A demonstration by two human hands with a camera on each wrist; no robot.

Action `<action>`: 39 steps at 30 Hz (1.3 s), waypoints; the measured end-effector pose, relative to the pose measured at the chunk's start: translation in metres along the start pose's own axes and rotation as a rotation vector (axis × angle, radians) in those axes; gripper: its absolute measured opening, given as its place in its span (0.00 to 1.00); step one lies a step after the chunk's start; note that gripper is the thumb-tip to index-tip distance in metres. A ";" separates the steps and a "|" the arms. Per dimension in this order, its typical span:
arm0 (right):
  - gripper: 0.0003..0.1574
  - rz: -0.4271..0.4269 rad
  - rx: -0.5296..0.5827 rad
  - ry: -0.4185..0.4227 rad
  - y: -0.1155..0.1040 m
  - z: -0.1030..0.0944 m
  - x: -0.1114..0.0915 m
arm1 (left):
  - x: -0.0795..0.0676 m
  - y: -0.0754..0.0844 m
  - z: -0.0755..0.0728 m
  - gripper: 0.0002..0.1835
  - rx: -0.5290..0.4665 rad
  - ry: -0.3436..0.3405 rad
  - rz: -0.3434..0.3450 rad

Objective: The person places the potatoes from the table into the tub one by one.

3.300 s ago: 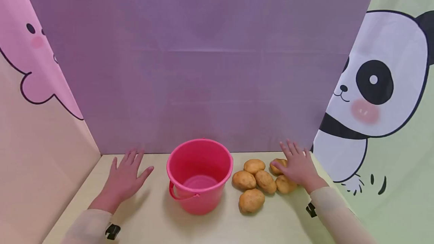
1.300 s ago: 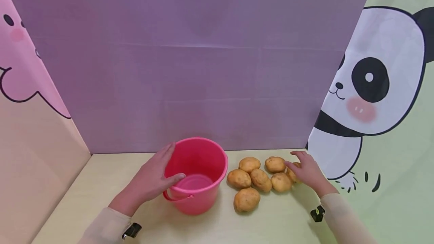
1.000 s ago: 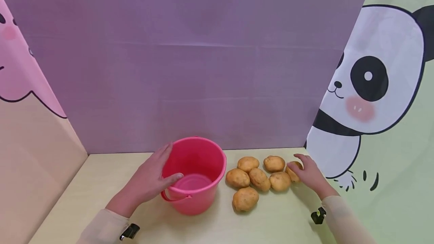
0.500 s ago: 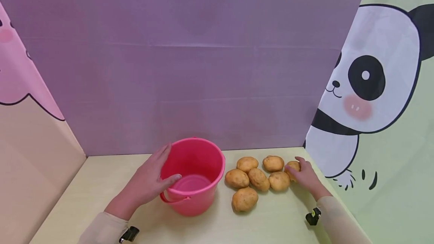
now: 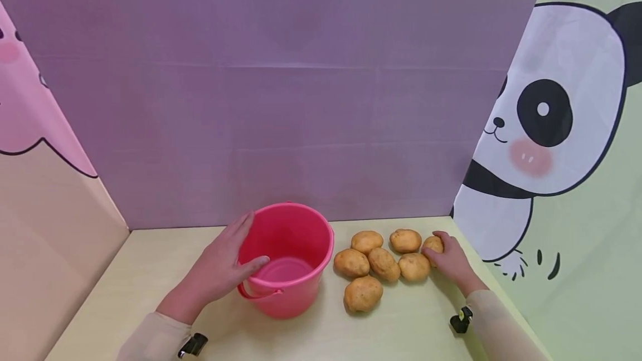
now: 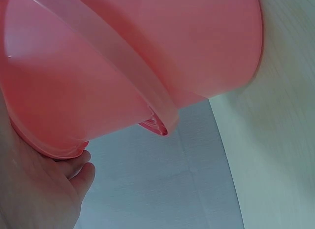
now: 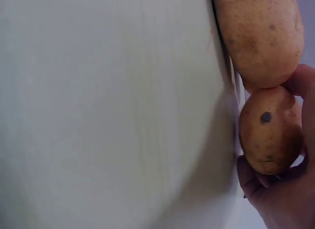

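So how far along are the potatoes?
Done: little; left grip at the round pink plastic bucket, no potato visible inside. In hand: right grip holds the rightmost tan oval potato. Remaining: six other tan oval potatoes on the pale flat table, apparently still to do.

My left hand (image 5: 218, 266) hides part of the bucket's (image 5: 296, 301) left rim in the head view; my right hand (image 5: 451, 261) covers the right side of the rightmost potato (image 5: 432, 244). Sleeves (image 5: 156, 340) run out at the near edge, the panda's ear (image 5: 630, 43) at the right. The left-wrist view crops bucket and left hand, the right-wrist view my right hand and a second potato (image 7: 261, 37).
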State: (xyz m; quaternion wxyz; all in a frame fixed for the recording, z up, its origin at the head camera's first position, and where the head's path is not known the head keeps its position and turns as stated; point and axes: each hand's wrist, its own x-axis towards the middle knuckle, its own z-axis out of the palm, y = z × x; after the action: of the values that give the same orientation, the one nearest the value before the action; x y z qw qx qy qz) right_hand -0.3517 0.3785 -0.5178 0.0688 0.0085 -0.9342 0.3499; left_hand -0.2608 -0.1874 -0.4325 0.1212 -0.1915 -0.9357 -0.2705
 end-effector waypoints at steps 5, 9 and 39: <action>0.41 -0.014 0.018 0.069 -0.001 -0.001 0.001 | 0.000 0.000 0.000 0.61 -0.005 0.007 0.006; 0.39 -0.054 0.027 0.132 -0.005 -0.004 0.003 | 0.000 -0.001 0.001 0.62 -0.007 0.003 0.000; 0.36 -0.272 0.148 0.012 -0.123 0.008 0.006 | 0.000 -0.002 0.001 0.60 -0.035 0.019 -0.002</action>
State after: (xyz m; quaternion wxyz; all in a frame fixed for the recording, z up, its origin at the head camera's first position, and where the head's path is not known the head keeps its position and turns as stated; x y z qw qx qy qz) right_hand -0.3505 0.2804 -0.4428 0.1206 0.1380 -0.8957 0.4053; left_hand -0.2614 -0.1879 -0.4346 0.1266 -0.1903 -0.9297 -0.2888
